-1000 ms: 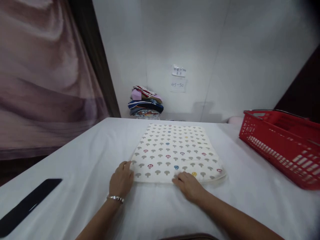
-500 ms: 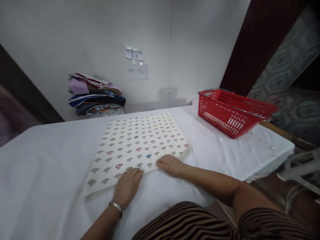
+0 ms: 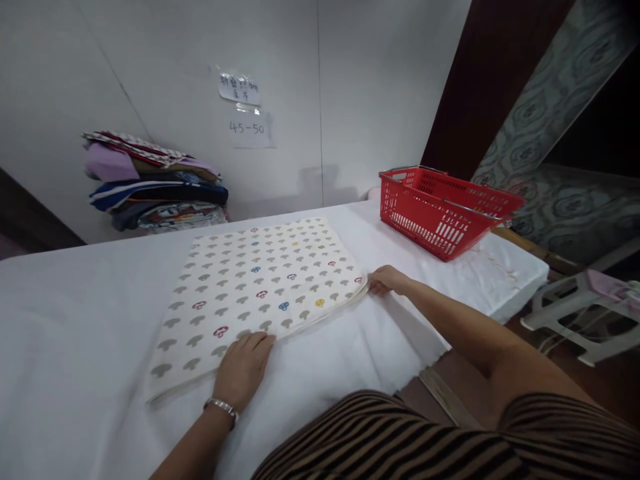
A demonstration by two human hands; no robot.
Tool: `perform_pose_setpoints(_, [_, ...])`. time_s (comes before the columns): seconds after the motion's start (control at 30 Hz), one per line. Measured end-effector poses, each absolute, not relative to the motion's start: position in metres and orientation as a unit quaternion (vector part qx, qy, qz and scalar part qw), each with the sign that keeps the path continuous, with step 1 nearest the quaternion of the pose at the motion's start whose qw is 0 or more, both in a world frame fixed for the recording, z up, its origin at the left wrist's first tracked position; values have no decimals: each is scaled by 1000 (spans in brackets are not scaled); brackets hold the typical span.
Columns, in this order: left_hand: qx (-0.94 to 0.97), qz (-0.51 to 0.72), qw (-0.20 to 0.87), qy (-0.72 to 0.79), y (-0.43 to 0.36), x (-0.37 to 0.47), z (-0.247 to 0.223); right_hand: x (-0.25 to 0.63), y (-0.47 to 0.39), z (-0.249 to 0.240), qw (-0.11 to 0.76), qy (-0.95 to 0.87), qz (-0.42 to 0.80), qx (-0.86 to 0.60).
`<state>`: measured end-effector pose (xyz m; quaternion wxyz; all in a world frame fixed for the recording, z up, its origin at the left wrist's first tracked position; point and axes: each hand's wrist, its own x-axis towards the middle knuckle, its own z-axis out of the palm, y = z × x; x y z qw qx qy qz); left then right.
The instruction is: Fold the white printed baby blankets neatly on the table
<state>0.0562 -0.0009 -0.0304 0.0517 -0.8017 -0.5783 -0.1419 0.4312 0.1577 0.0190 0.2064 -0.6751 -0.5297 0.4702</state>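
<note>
A folded cream cloth printed with grey mushrooms and a few red, blue and yellow ones lies flat on the white-covered table. My left hand, with a metal watch band at the wrist, rests its fingers flat over the near edge of the cloth; its thumb is hidden. At the right near corner, my right hand has its fingers closed on the layered edge of the same cloth. Those fingertips are partly out of sight behind the hand.
A red plastic basket stands on the table at the back right. Folded fabrics are piled at the back left against the wall. Two paper signs hang above. Beyond the table's right end is a white stool.
My right hand has slid from the middle of the cloth's near edge out to its right corner and closed there. My left hand stays on the near edge. The view has turned slightly right.
</note>
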Motion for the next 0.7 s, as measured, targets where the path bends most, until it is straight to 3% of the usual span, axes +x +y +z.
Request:
perform_pose_setpoints(0.13, [-800, -142, 53, -581, -3, 56, -33, 428, 167, 22, 155, -445, 602, -645])
perform_pose_setpoints(0.33, [-806, -159, 69, -566, -3, 53, -38, 436, 173, 22, 152, -385, 674, -613])
perform_pose_setpoints(0.47, [-810, -171, 95, -553, -1, 51, -41, 439, 174, 19, 109, -392, 676, -614])
perform_pose_setpoints(0.7, [-812, -166, 119, -547, 0, 51, -43, 437, 176, 14, 121, -408, 662, -618])
